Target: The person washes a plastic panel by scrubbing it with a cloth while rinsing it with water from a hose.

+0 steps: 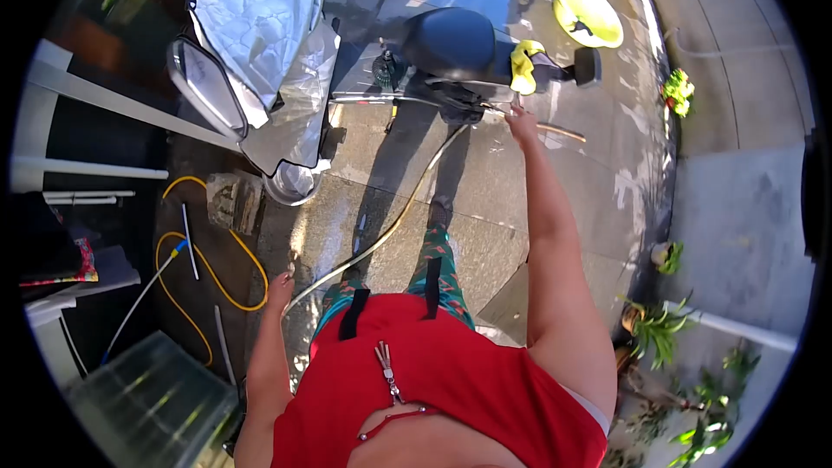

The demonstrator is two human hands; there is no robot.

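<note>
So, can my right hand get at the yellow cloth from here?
Probably yes: your right hand is outstretched near the yellow cloth in this view, and nothing visible blocks the way, though I can't tell whether it's already holding something.

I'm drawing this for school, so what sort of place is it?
Probably a paved yard outside, maybe by a home: there's a long hose, a yellow tub in the sun, and potted plants along one side.

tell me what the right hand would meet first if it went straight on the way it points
Probably the yellow cloth, just beyond the right hand in the picture; how far apart they are in depth is unclear.
</note>
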